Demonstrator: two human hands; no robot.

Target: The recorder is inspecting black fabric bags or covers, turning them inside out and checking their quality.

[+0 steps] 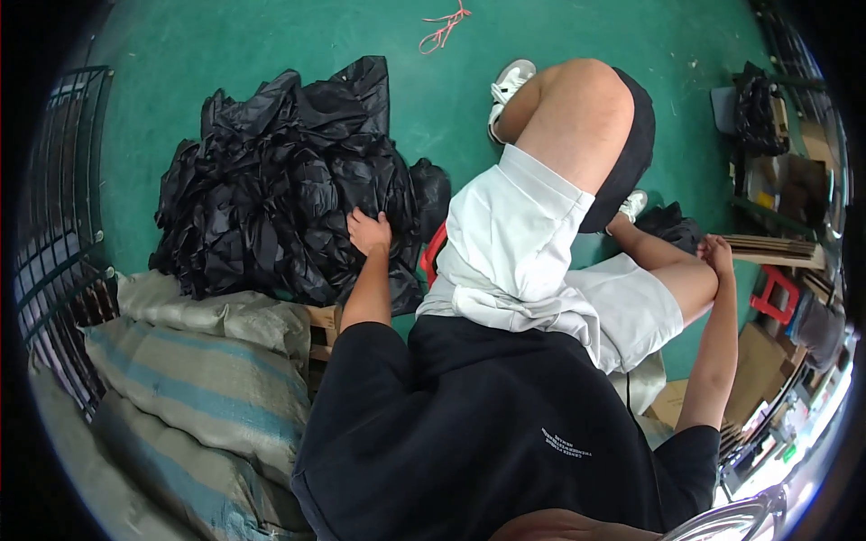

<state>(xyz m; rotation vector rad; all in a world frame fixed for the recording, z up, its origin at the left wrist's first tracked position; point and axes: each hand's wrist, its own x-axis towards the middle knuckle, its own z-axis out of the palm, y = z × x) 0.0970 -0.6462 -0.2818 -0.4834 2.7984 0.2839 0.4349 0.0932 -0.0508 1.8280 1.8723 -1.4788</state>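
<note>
A big crumpled heap of black plastic bags (271,189) lies on the floor to my left. My left hand (370,232) is on the heap's right side, with bent fingers closed on a fold of a black bag. My right hand (717,254) is beside my bent right knee, fingers curled in; whatever they hold, if anything, is too small to make out. Next to that hand lies a smaller dark bundle (669,227). A rounded black thing (631,153) shows beside my raised left knee, partly hidden by the leg.
Stuffed woven sacks (198,379) with blue stripes are piled at the lower left. Metal racks (68,207) line the left edge. Flat cardboard (776,248) and a red plastic stool (774,296) stand at right. Pink string (444,27) lies on the green floor (577,27).
</note>
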